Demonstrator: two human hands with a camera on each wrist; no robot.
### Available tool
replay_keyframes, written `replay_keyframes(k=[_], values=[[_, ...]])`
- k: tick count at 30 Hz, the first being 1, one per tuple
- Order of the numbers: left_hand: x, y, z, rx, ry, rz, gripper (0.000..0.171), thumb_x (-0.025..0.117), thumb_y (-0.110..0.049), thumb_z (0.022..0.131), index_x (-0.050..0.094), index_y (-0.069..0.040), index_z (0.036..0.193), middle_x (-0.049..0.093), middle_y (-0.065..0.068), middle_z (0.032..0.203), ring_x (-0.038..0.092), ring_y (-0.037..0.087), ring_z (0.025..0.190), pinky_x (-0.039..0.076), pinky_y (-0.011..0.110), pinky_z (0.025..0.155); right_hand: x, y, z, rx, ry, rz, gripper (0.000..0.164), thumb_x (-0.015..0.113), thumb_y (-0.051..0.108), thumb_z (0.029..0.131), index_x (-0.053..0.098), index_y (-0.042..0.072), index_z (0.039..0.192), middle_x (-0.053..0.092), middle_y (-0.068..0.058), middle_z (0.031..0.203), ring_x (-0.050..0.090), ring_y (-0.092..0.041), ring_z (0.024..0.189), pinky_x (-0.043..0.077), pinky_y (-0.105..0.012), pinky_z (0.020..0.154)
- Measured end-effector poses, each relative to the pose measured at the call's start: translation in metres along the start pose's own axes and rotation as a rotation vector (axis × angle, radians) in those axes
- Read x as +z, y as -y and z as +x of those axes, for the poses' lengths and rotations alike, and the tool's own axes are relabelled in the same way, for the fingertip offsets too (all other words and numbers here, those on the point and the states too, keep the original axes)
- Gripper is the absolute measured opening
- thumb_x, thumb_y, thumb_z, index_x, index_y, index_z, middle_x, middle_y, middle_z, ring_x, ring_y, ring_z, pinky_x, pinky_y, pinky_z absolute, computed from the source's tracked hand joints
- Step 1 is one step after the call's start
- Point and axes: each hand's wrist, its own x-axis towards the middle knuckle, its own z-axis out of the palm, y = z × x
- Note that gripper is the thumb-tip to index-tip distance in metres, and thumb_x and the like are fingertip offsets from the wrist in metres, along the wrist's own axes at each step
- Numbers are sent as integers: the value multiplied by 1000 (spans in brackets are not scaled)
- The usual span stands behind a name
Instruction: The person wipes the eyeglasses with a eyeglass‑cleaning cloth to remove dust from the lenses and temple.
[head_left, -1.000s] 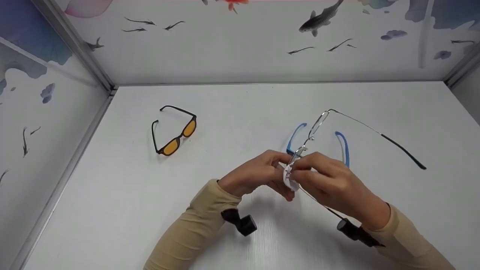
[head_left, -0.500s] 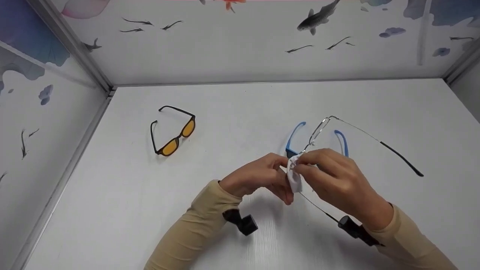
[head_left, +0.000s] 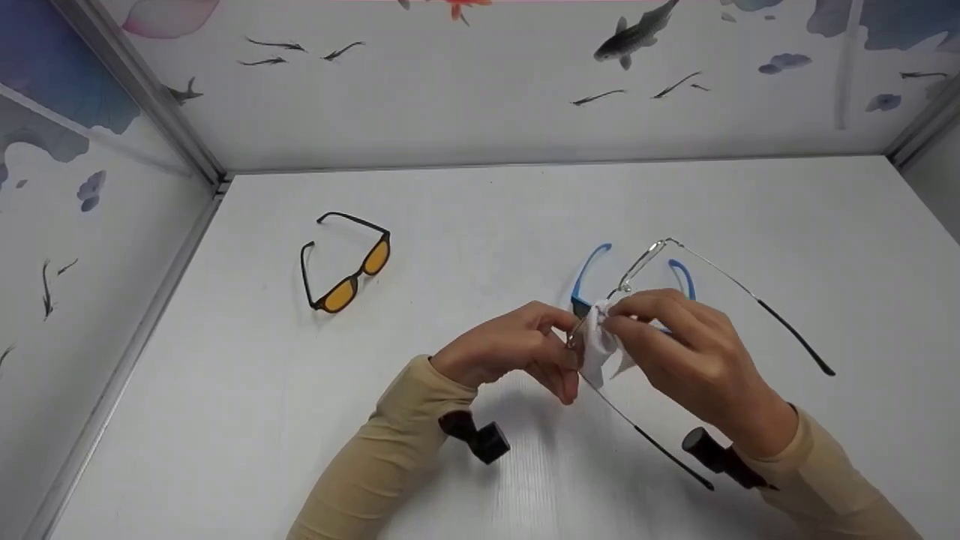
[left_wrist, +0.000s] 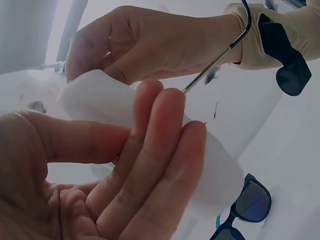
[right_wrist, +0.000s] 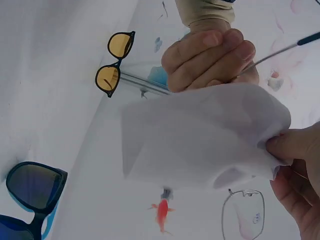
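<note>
From my end I see the left hand (head_left: 525, 349) pinching the rim of the silver glasses (head_left: 643, 262) near a hinge, raised over the table (head_left: 465, 240); the right hand (head_left: 686, 349) pinches the white cloth (head_left: 598, 351) across the nearer lens. Whether it's folded round both faces, I can't tell. To wipe well here, I'd brace right at that rim, rub in light strokes and spare the thin arms any twist. My count: two hands, one cloth, three pairs of glasses: one silver, one orange-lensed pair (head_left: 343, 294), one dark-lensed pair (right_wrist: 35, 187) with blue arms.
</note>
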Motion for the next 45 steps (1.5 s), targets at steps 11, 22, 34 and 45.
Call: replay_keyframes(k=[11, 22, 34, 45], values=[[2, 0, 1, -7, 2, -16, 2, 52, 2, 86, 52, 4, 85, 66, 10, 65, 66, 19, 58, 57, 40, 71, -11, -17, -3, 286, -239, -273, 22, 69, -23, 72, 66, -5, 84, 61, -20, 84, 59, -36, 71, 44, -13, 86], [6, 1, -2, 40, -23, 34, 6, 53, 1, 87, 53, -1, 81, 65, 10, 63, 65, 20, 57, 57, 40, 67, -6, -22, -18, 312, 73, -80, 32, 71, -25, 68, 65, -4, 91, 63, -16, 91, 63, -28, 78, 45, -11, 84], [12, 4, 5, -1, -23, 29, 11, 52, 5, 87, 54, -2, 79, 65, 10, 63, 64, 19, 55, 57, 37, 64, -3, -16, -17, 266, -140, -175, 5, 67, -2, 88, 67, -6, 85, 63, -18, 85, 62, -33, 73, 46, -14, 86], [7, 3, 3, -26, -18, 0, 11, 52, 6, 85, 52, -3, 78, 63, 10, 60, 62, 18, 53, 57, 35, 63, -12, -17, -14, 384, 126, -183, 30, 73, -25, 67, 66, -6, 89, 64, -16, 89, 64, -28, 75, 50, -16, 80]])
